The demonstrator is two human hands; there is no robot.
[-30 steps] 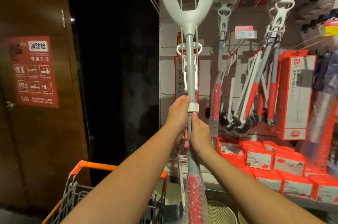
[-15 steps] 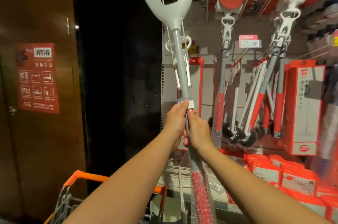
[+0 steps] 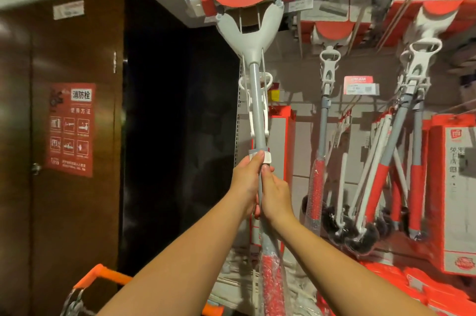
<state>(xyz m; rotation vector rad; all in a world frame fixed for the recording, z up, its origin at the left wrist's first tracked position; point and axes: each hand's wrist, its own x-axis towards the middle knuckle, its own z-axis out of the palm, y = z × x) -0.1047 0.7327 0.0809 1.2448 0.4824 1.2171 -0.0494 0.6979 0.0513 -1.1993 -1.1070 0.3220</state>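
Grey-shafted sponge mop, red-sleeved head, held near upright at centre, head raised high. Bare shaft gripped by left hand at white collar, right hand just below. Judged light, stiff, top-heavy; bubble-wrapped red handle likely slippery, bare shaft preferred.

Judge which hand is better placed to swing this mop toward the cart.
Probably the left hand: it grips the mop pole higher, at the white collar, on the cart side. The right hand grips just below.
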